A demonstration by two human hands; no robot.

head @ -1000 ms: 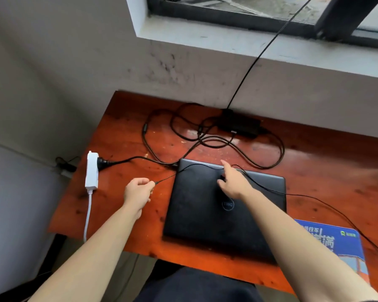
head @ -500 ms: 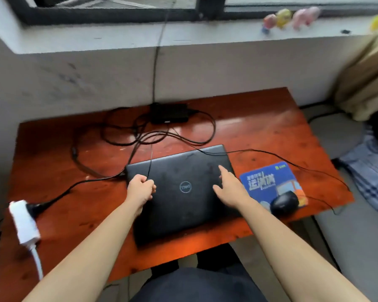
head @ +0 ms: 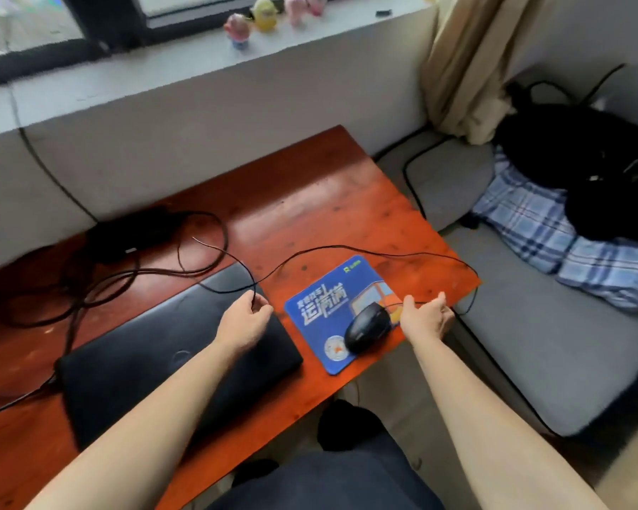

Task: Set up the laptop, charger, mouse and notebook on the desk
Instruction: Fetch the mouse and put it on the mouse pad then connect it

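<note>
Red-brown wood worktop (head: 310,200), viewed from above, set-up partly complete.

Laptop (head: 144,362): black, lid shut, flat at 7 o'clock on the worktop. A cable meets its left edge. Judged placed, not yet opened.

Mouse pad (head: 321,307): blue, at 4 o'clock, just beside the laptop and near the front right corner.

Charger (head: 126,233): dark brick, blurred, at 10 o'clock by the wall among loose loops of cable. Judged placed; whether it feeds the laptop is too blurred to confirm.

Left grip (head: 242,323): over the laptop's far right corner, fingers curled round the thin mouse cord (head: 347,247).

Right grip (head: 426,318): at the worktop's right edge, at 3 o'clock from the mouse (head: 367,327). The cord crosses its fingers; whether they pinch it cannot be told.

Mouse: black, resting on the pad's near right part.

Mouse cord: runs from the mouse past the right grip, loops off the right edge, and arcs back across the worktop to the left grip. Judged being routed and not yet plugged in.

Notebook: not in view, so its placing remains.
</note>
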